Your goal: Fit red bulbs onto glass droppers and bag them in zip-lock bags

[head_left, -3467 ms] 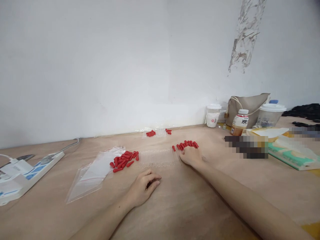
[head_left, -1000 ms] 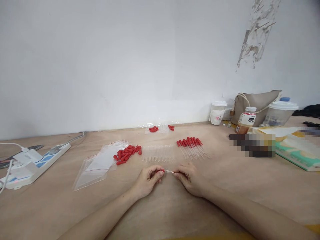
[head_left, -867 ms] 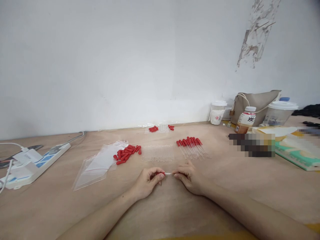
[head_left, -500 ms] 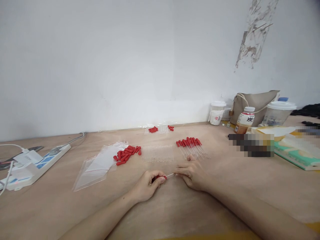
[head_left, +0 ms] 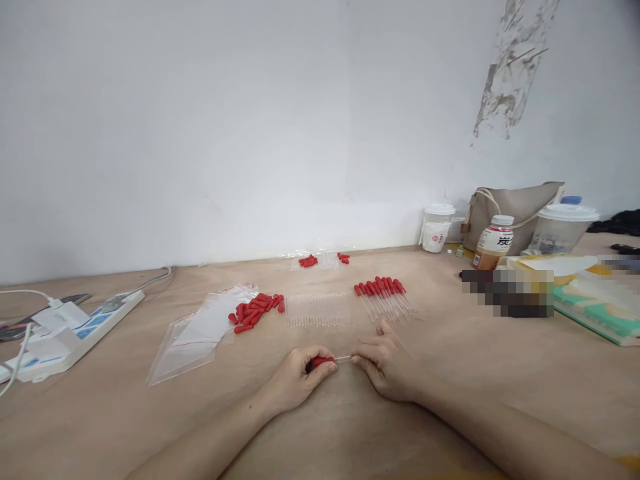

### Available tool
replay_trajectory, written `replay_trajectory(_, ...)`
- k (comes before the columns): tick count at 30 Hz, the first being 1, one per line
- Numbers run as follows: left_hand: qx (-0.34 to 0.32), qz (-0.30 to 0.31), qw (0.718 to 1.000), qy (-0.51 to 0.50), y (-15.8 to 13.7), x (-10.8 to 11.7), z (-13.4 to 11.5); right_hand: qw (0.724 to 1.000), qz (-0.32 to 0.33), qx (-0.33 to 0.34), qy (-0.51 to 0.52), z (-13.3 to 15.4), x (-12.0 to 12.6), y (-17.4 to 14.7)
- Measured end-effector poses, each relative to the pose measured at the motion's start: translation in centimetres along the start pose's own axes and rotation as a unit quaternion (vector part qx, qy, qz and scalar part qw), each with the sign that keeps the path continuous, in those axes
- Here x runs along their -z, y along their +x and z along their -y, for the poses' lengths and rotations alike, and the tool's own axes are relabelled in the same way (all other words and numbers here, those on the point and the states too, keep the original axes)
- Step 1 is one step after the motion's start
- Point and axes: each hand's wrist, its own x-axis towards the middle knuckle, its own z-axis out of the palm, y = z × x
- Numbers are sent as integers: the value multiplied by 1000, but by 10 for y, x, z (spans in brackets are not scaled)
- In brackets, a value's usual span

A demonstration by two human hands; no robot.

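Observation:
My left hand (head_left: 303,377) is closed around a red rubber dropper bulb (head_left: 321,362), thumb and forefinger pinching it. From the bulb a thin clear glass tube (head_left: 343,359) runs to the right. Its other end is pinched between the fingertips of my right hand (head_left: 387,363). Beyond my hands lies a row of clear glass tubes (head_left: 317,310). To the left of that row is a pile of loose red bulbs (head_left: 256,311). Droppers with red bulbs fitted (head_left: 385,293) lie side by side at the right, just past my right hand.
Clear zip bags (head_left: 193,337) lie at the left, near a white power strip (head_left: 95,337). By the wall is a bag of red bulbs and tubes (head_left: 327,261). A lidded cup (head_left: 439,229), a bottle (head_left: 495,243) and a grey bag (head_left: 513,207) stand at the right.
The bulb and tube now lie more level and in line between my hands. More of the red bulb shows in my left hand. The view has shifted slightly.

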Motion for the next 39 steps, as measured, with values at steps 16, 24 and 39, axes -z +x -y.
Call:
replay_trajectory(16,-109,-19,992,64,8,7,13,998,41,-27,-43,8,9,11)
replay_trajectory(24,-88,-31,993,68,3,6,16,997,-8,24,-69,-1,11,5)
replay_trajectory(39,-153,-18,983,102,4,4,25,996,77,-25,-23,9,20,5)
